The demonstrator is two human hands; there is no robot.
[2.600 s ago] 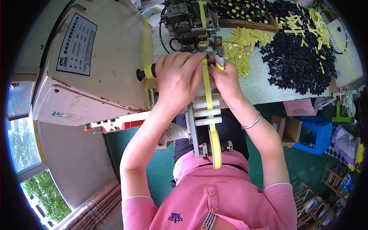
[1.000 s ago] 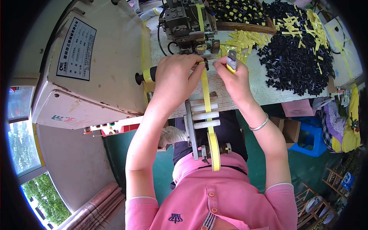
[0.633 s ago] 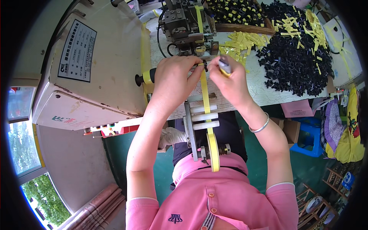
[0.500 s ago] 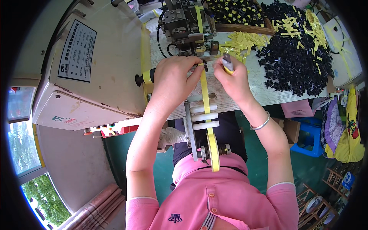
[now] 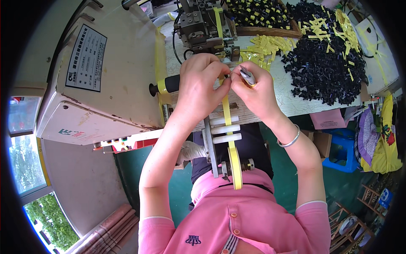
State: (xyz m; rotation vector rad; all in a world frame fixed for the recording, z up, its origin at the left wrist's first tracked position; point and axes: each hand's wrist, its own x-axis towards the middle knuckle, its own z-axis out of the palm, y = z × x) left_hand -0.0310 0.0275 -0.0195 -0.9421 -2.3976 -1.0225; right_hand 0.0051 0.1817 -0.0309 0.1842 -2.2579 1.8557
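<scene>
A yellow tape (image 5: 226, 108) runs up from a roll (image 5: 237, 173) in front of my body, past white rollers (image 5: 225, 129), to my fingers. My left hand (image 5: 202, 84) pinches the tape at the table's front part. A tiny dark piece (image 5: 227, 76) shows between the fingertips of both hands; the fingers mostly cover it. Closed round a slim silver tool (image 5: 248, 76) with some yellow on it, my right hand (image 5: 257, 89) meets the left with its thumb and fingertips. The tool's exact kind is unclear. Just beyond the hands stands a metal press-like machine (image 5: 205, 29).
A large beige machine housing (image 5: 97, 72) fills the left side. At the right lie a heap of small black parts (image 5: 323, 70) and yellow strips (image 5: 264, 48). Behind them is a wooden-edged tray (image 5: 270, 31) of black and yellow parts. A blue stool (image 5: 341, 152) stands below.
My right hand has moved left, and its fingertips now meet the left hand's at the tape. The tool in it has tilted. My left hand has shifted slightly right, covering more of the black piece.
</scene>
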